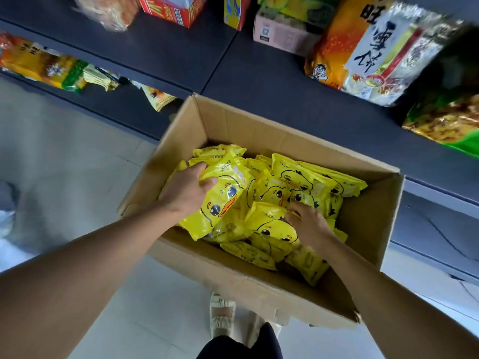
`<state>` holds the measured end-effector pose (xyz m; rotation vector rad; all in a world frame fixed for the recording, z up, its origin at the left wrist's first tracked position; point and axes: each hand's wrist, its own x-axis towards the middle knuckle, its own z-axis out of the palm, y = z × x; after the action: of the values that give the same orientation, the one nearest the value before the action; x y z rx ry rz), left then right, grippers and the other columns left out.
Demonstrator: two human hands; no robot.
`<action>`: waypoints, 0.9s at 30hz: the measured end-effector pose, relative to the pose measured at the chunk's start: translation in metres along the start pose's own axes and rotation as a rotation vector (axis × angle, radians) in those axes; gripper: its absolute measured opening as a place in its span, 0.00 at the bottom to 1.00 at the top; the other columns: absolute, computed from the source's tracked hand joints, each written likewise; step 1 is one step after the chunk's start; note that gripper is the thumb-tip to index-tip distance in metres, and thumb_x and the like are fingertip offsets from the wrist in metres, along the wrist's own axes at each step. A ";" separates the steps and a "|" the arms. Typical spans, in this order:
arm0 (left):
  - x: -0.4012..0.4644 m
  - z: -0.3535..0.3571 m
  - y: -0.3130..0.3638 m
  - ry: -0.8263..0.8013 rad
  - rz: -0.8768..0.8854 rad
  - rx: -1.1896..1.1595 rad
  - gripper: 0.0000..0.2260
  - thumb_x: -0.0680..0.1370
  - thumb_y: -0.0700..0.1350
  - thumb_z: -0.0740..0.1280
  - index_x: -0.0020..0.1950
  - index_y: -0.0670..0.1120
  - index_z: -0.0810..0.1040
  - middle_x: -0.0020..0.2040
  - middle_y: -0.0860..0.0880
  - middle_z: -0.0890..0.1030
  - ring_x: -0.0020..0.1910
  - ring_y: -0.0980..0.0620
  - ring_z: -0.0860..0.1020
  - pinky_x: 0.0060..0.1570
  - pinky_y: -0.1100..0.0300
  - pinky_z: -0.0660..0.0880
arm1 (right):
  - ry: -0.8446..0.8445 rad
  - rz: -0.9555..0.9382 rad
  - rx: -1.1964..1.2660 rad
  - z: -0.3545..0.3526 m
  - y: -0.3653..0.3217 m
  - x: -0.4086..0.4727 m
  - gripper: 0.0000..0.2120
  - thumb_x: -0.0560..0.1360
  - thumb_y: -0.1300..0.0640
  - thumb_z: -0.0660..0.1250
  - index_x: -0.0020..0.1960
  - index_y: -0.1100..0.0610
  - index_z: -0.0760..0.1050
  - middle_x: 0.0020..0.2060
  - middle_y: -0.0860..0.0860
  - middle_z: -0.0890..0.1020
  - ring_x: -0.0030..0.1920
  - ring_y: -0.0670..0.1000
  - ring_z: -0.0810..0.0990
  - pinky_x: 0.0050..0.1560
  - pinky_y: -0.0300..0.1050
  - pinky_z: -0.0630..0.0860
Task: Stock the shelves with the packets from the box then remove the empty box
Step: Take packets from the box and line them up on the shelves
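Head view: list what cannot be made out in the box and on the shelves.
- Cardboard box: its floor and packet count, hidden by the piled yellow duck packets.
- Right hand: fingertips buried among packets, so its grasp is unclear.
- Left hand: grips one packet; its print is too small.
- Top shelf: goods cut off by the edge, blurred.

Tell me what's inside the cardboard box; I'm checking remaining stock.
The cardboard box holds many yellow duck packets. Both hands reach in. Lower layers and the box floor are covered.
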<state>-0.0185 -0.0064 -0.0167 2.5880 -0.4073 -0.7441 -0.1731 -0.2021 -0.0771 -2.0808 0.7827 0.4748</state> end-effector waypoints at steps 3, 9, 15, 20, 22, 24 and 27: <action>-0.009 -0.024 0.022 0.025 0.045 -0.050 0.23 0.80 0.48 0.62 0.73 0.42 0.65 0.68 0.41 0.72 0.65 0.44 0.71 0.59 0.59 0.67 | 0.131 -0.065 0.022 -0.039 -0.025 -0.019 0.05 0.79 0.59 0.60 0.48 0.55 0.74 0.34 0.53 0.74 0.27 0.47 0.67 0.26 0.40 0.61; -0.031 -0.088 0.071 0.076 0.189 -0.091 0.13 0.80 0.48 0.62 0.61 0.44 0.73 0.49 0.43 0.80 0.46 0.42 0.79 0.39 0.57 0.70 | 0.396 -0.153 0.023 -0.128 -0.082 -0.075 0.15 0.79 0.59 0.60 0.35 0.48 0.65 0.30 0.46 0.69 0.28 0.46 0.66 0.27 0.34 0.64; -0.068 -0.169 0.144 0.183 0.343 -0.126 0.08 0.78 0.46 0.64 0.54 0.44 0.70 0.44 0.44 0.80 0.42 0.41 0.77 0.42 0.52 0.72 | 0.609 -0.207 -0.003 -0.220 -0.143 -0.146 0.11 0.79 0.62 0.59 0.38 0.54 0.65 0.29 0.48 0.68 0.29 0.49 0.65 0.25 0.33 0.60; -0.102 -0.239 0.201 0.269 0.509 -0.123 0.04 0.79 0.45 0.63 0.50 0.45 0.70 0.41 0.47 0.78 0.43 0.43 0.76 0.42 0.52 0.71 | 0.806 -0.215 0.005 -0.286 -0.184 -0.206 0.12 0.78 0.61 0.58 0.36 0.55 0.67 0.30 0.52 0.72 0.33 0.55 0.69 0.30 0.45 0.63; -0.117 -0.264 0.224 0.300 0.568 -0.108 0.03 0.79 0.44 0.62 0.48 0.44 0.70 0.39 0.47 0.76 0.41 0.44 0.74 0.40 0.53 0.68 | 0.896 -0.225 0.003 -0.311 -0.199 -0.230 0.09 0.78 0.60 0.59 0.38 0.57 0.68 0.31 0.54 0.73 0.35 0.58 0.70 0.32 0.47 0.64; -0.132 -0.288 0.247 0.327 0.622 -0.105 0.05 0.80 0.44 0.61 0.46 0.44 0.70 0.36 0.48 0.74 0.37 0.46 0.72 0.37 0.54 0.66 | 0.976 -0.242 -0.001 -0.337 -0.212 -0.256 0.08 0.77 0.60 0.59 0.39 0.55 0.68 0.32 0.54 0.73 0.35 0.58 0.70 0.31 0.45 0.65; -0.151 -0.319 0.284 0.346 0.704 -0.112 0.05 0.80 0.44 0.61 0.44 0.45 0.71 0.34 0.49 0.74 0.33 0.50 0.71 0.34 0.56 0.65 | 1.072 -0.270 -0.006 -0.373 -0.230 -0.296 0.11 0.77 0.60 0.58 0.37 0.53 0.68 0.31 0.52 0.73 0.34 0.56 0.70 0.30 0.44 0.64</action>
<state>-0.0088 -0.0977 0.4267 2.1701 -1.0426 -0.0694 -0.2148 -0.2973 0.4413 -2.3347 1.0307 -0.8699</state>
